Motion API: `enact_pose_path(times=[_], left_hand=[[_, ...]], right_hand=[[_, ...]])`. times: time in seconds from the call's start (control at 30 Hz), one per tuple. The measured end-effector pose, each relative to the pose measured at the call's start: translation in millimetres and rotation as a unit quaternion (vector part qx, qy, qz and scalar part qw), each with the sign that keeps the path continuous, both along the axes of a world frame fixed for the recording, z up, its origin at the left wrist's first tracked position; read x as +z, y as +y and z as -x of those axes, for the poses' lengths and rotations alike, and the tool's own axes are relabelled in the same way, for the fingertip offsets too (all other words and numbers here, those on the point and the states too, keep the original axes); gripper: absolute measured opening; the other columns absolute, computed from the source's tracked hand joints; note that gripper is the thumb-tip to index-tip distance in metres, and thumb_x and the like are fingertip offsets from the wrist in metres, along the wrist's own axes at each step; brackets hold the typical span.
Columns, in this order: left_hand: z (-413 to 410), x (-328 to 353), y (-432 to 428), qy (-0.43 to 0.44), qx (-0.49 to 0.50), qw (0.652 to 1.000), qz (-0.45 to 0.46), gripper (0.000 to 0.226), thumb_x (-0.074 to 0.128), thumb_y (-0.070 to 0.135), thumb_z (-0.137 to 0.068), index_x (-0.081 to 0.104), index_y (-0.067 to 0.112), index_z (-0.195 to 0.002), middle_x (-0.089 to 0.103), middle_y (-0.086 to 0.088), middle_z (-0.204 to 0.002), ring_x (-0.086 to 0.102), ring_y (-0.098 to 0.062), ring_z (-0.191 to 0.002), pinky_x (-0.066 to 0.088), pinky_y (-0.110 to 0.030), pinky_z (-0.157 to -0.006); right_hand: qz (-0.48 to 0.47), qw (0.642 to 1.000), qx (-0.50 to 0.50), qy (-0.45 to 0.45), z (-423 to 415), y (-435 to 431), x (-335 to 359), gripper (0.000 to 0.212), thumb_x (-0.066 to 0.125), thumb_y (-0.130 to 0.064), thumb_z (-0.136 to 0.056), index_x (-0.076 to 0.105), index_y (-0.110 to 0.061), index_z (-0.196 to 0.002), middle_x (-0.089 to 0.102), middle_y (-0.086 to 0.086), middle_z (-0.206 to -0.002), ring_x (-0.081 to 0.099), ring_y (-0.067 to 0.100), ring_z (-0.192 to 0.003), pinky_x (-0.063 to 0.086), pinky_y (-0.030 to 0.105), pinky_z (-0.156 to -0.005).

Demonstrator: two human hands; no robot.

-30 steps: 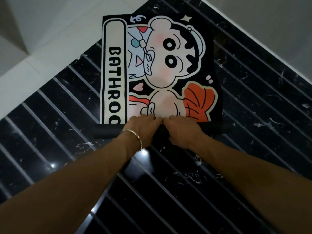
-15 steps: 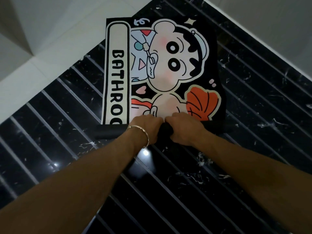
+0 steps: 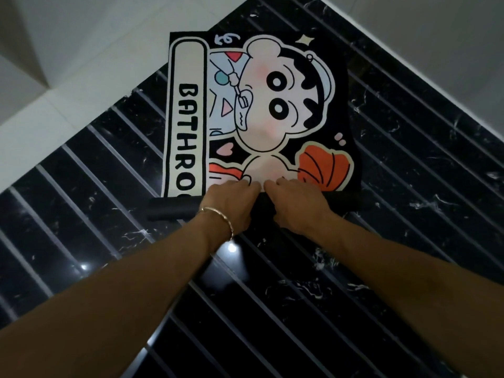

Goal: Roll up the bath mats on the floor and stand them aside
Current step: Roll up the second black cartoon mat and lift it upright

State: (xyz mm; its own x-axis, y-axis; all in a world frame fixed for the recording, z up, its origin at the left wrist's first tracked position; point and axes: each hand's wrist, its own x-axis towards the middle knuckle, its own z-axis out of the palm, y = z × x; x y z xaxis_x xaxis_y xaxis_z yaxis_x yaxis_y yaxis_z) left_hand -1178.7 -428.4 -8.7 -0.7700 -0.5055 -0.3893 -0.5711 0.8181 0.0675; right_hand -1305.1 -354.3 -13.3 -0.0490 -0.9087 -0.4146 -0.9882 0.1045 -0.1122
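Observation:
A black bath mat (image 3: 261, 110) with a cartoon child and the word BATHROOM lies on the dark striped floor. Its near end is wound into a black roll (image 3: 174, 211) that runs left to right. My left hand (image 3: 231, 203), with a gold bangle on the wrist, and my right hand (image 3: 297, 205) lie side by side on the middle of the roll. Their fingers curl over its top onto the printed face. The hands hide the roll's middle.
The floor (image 3: 409, 241) is glossy black marble tile with pale grout lines. White tiled surfaces (image 3: 68, 64) border it at the upper left and the upper right (image 3: 436, 36).
The roll has advanced a little up the mat, covering slightly more of the print. Both hands moved with it and stay on the roll's middle.

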Motion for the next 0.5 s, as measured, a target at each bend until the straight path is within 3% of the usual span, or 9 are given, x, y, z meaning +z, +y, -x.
enact_pose_path(times=[0.1,0.3,0.5], left_hand=[[-3,-5,5,-0.018,-0.032,0.999,0.025,0.042,0.055,0.026,-0.088,0.037,0.018,-0.125,0.053,-0.003,-0.117,0.057,-0.025,-0.104,0.034,-0.033,-0.067],[5,0,-11,-0.032,-0.063,0.995,-0.064,0.034,0.055,0.029,-0.089,0.047,0.016,-0.119,0.062,-0.007,-0.106,0.061,-0.028,-0.096,0.038,-0.032,-0.067],[2,-5,-4,-0.014,-0.077,0.996,-0.045,0.04,0.057,0.021,-0.085,0.04,0.015,-0.121,0.057,-0.005,-0.112,0.059,-0.027,-0.101,0.041,-0.035,-0.067]], right_hand=[[-0.093,0.992,-0.012,-0.078,5,-9,1,0.032,0.061,-0.021,-0.084,0.051,-0.015,-0.114,0.062,0.008,-0.105,0.06,0.028,-0.092,0.04,0.031,-0.063],[0.01,0.999,-0.02,-0.043,-5,8,-3,0.039,0.063,-0.025,-0.084,0.046,-0.012,-0.117,0.058,0.008,-0.107,0.057,0.027,-0.095,0.031,0.03,-0.064],[-0.073,0.99,-0.048,-0.114,4,-1,-2,0.026,0.062,-0.023,-0.082,0.055,-0.012,-0.104,0.064,0.01,-0.102,0.061,0.029,-0.091,0.04,0.03,-0.064]])
